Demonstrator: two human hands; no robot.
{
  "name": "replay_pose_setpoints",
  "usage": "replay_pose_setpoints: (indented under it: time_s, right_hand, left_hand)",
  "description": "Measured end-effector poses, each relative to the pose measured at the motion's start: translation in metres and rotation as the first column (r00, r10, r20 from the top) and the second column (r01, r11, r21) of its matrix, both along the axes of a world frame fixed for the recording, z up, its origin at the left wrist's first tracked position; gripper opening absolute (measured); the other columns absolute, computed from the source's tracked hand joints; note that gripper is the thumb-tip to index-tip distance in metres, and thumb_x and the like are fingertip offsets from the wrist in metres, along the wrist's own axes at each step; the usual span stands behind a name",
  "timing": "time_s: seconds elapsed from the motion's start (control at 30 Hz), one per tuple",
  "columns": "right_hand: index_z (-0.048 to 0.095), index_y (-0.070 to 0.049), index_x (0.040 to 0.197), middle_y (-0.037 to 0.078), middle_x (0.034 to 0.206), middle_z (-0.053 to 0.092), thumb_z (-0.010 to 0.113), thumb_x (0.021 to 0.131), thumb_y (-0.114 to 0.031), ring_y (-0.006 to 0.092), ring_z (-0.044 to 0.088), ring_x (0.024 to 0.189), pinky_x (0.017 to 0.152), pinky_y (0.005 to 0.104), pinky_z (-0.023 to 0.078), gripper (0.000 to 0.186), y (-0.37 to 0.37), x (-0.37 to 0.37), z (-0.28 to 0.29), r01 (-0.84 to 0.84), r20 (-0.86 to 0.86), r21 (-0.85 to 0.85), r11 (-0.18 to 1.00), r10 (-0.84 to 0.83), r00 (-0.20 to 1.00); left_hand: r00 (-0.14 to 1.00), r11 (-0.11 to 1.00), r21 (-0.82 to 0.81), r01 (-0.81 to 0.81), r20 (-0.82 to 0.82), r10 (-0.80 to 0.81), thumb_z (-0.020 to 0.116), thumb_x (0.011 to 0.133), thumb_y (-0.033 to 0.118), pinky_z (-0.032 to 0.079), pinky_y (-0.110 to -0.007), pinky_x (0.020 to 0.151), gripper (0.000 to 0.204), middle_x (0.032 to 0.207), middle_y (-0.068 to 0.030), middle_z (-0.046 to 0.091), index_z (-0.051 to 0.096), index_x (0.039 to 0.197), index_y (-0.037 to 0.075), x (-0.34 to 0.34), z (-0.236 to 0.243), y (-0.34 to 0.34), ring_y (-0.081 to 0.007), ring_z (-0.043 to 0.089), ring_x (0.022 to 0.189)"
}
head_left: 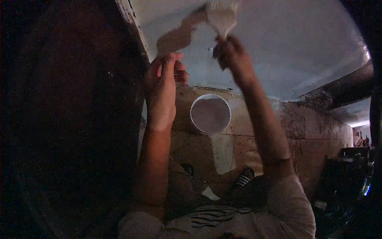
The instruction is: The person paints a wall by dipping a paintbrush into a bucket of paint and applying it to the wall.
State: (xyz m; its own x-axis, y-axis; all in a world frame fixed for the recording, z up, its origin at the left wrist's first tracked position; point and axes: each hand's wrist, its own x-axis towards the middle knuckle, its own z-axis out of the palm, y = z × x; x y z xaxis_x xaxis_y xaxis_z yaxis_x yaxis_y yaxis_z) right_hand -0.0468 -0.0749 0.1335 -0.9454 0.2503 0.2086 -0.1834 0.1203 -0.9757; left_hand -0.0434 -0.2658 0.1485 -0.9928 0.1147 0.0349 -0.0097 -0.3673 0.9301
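Observation:
My right hand point(232, 53) is closed round the handle of a wide paintbrush point(221, 18), its pale bristles pointing up against a whitish wall point(278, 47). To the left, my left hand point(165, 71) is raised near the wall's left edge, fingers loosely bent with gaps between them; I see nothing held in it. Below and between my forearms a round white bucket point(192, 115) stands on the floor, filled with greyish-looking paint point(211, 115). The shadow of a hand and brush falls on the wall beside the brush.
Brown floor tiles point(238, 145) carry a pale patch point(223, 153) in front of the bucket. My sandalled foot point(244, 177) is at the lower middle. A dark frame edge point(137, 32) borders the wall on the left. Dark clutter point(342, 171) stands at the right.

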Motion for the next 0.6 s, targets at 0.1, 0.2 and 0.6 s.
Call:
replay_pose_setpoints:
  time_s: [0.1,0.2,0.6]
  right_hand:
    - [0.050,-0.002,0.097,0.004,0.065,0.053,0.046,0.090,-0.038,0.0090,0.043,0.048,0.044,0.0235,0.035,0.037,-0.021,0.015,-0.067,0.063,0.136,-0.128,0.990,-0.045,0.990]
    - [0.050,-0.001,0.095,0.005,0.064,0.052,0.046,0.090,-0.036,0.0092,0.043,0.048,0.043,0.0233,0.033,0.036,-0.026,0.029,-0.124,0.061,0.252,-0.158,0.986,-0.019,0.968]
    - [0.057,-0.003,0.091,0.005,0.069,0.054,0.051,0.088,-0.026,0.0120,0.047,0.058,0.051,0.0279,0.039,0.023,0.018,0.001,-0.038,-0.110,0.294,0.414,0.904,-0.018,0.956]
  left_hand:
    - [0.999,0.999,0.036,0.030,-0.013,-0.030,0.053,0.088,0.024,0.043,-0.027,0.053,0.024,0.071,-0.0035,0.054,0.059,0.088,0.001,-0.003,-0.001,-0.002,-0.0125,0.053,0.060]
    - [0.999,0.999,0.011,0.039,-0.011,-0.039,0.052,0.086,0.022,0.043,-0.030,0.056,0.021,0.074,-0.0056,0.052,0.059,0.091,0.002,-0.004,-0.003,0.000,-0.0160,0.052,0.062]
    - [0.998,0.998,-0.012,0.066,0.004,-0.065,0.053,0.086,0.025,0.044,-0.030,0.057,0.023,0.075,-0.0039,0.054,0.059,0.091,0.003,-0.011,-0.014,0.008,-0.0163,0.054,0.064]
